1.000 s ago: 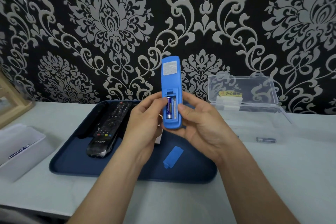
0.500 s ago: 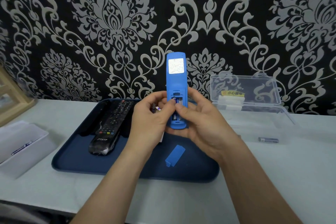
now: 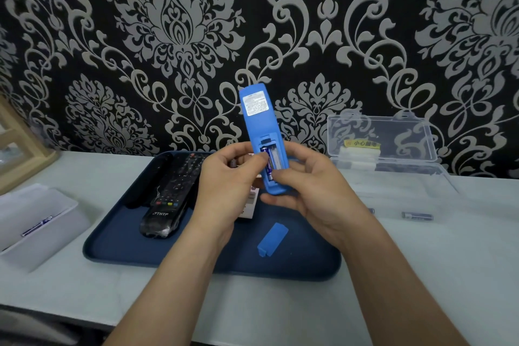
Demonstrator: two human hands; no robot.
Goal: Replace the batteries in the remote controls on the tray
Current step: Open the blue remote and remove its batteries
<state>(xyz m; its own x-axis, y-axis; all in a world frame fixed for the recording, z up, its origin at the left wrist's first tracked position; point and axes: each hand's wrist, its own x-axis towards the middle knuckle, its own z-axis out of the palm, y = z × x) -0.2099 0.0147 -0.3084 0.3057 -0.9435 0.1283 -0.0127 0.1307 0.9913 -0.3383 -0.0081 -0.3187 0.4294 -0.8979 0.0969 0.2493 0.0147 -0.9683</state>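
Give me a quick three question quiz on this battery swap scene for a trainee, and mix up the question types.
1. True or false: the blue cover is clipped onto the blue remote.
2. The clear box behind the loose battery is: A open, B closed, C standing on the tray.
3. Fill in: the remote's open compartment shows ___ battery.

Key: 1 false, the cover lies on the tray. 2 A. 3 one, the seated battery; the slot beside it looks empty.
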